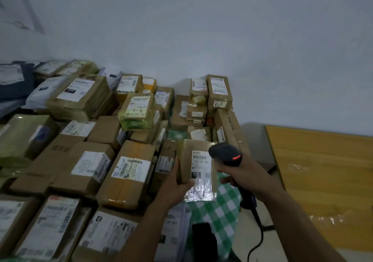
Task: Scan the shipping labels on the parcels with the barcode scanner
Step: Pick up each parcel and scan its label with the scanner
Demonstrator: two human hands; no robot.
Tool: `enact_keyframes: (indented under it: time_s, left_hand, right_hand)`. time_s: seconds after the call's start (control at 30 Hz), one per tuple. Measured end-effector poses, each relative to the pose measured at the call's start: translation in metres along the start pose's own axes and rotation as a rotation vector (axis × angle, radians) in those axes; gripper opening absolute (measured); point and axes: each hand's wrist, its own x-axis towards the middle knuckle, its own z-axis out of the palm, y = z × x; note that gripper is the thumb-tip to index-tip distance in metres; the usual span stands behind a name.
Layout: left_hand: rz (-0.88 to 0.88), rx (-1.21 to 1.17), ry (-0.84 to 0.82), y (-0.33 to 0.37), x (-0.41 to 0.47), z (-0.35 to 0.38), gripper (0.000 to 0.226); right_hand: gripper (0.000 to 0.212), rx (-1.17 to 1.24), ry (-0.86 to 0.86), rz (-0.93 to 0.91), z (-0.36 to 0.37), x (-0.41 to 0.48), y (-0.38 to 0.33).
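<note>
My left hand [175, 183] grips a small brown parcel [186, 157] by its lower left edge and holds it tilted up above the table. Its white shipping label [200, 166] faces me, with glare on the tape below. My right hand [240, 171] grips a black barcode scanner [226, 153] just right of the label, its head showing a red light. The scanner's black cable [259, 233] hangs down past the table edge.
Several taped cardboard parcels with labels [129, 173] cover the green checked tablecloth [218, 211] to the left and back, stacked against the white wall. A dark phone [203, 241] lies near the front. A wooden tabletop [327, 173] stands to the right.
</note>
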Motion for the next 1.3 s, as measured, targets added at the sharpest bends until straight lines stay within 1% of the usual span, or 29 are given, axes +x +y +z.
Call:
enact_keyframes:
  time_s: [0.07, 0.17, 0.3, 0.4, 0.43, 0.5, 0.53, 0.67, 0.73, 0.83, 0.87, 0.93, 1.0, 1.1, 1.3]
  left_hand:
    - [-0.011, 0.059, -0.039, -0.006, 0.003, 0.002, 0.105]
    - [-0.035, 0.121, -0.053, -0.008, 0.007, 0.007, 0.096]
    - [-0.097, 0.191, -0.069, -0.012, 0.02, 0.009, 0.092]
    - [-0.112, 0.173, -0.003, -0.012, 0.021, 0.009, 0.085]
    - [-0.098, 0.159, 0.034, -0.009, 0.019, 0.01, 0.078]
    - [-0.057, 0.201, 0.166, -0.008, 0.022, 0.014, 0.083]
    - [-0.046, 0.247, 0.204, -0.006, 0.026, 0.019, 0.089]
    - [0.0, 0.42, 0.193, 0.012, 0.039, 0.054, 0.123]
    - [0.023, 0.484, 0.237, 0.019, 0.045, 0.077, 0.13]
    - [-0.042, 0.589, 0.323, 0.021, 0.054, 0.104, 0.144]
    - [-0.059, 0.59, 0.346, 0.021, 0.056, 0.109, 0.148]
    - [-0.049, 0.577, 0.367, 0.019, 0.058, 0.113, 0.149]
    - [-0.026, 0.581, 0.369, 0.015, 0.061, 0.109, 0.143]
    - [-0.007, 0.625, 0.341, 0.01, 0.059, 0.089, 0.138]
    - [-0.025, 0.666, 0.202, -0.01, 0.064, 0.056, 0.139]
  right_hand:
    - [0.032, 0.003, 0.003, 0.016, -0.001, 0.002, 0.003]
    - [0.025, -0.009, 0.015, 0.034, -0.006, 0.002, 0.003]
    - [0.022, -0.005, 0.033, 0.036, -0.01, 0.005, 0.002]
    - [0.02, 0.014, 0.032, 0.042, -0.01, 0.006, 0.003]
    - [0.019, 0.022, 0.033, 0.051, -0.01, 0.007, 0.004]
    - [0.019, 0.031, 0.026, 0.074, -0.008, 0.007, 0.007]
    - [0.02, 0.032, 0.023, 0.077, -0.008, 0.008, 0.009]
    - [0.023, 0.038, 0.015, 0.081, -0.011, 0.007, 0.012]
    - [0.023, 0.038, 0.04, 0.093, -0.015, 0.006, 0.015]
    - [0.025, 0.019, 0.09, 0.134, -0.024, 0.007, 0.021]
    - [0.025, 0.019, 0.102, 0.142, -0.027, 0.008, 0.022]
    - [0.023, 0.011, 0.109, 0.155, -0.033, 0.009, 0.024]
    - [0.022, 0.011, 0.107, 0.155, -0.037, 0.012, 0.026]
    - [0.021, 0.043, 0.107, 0.169, -0.035, 0.018, 0.029]
    - [0.024, 0.051, 0.087, 0.177, -0.021, 0.036, 0.032]
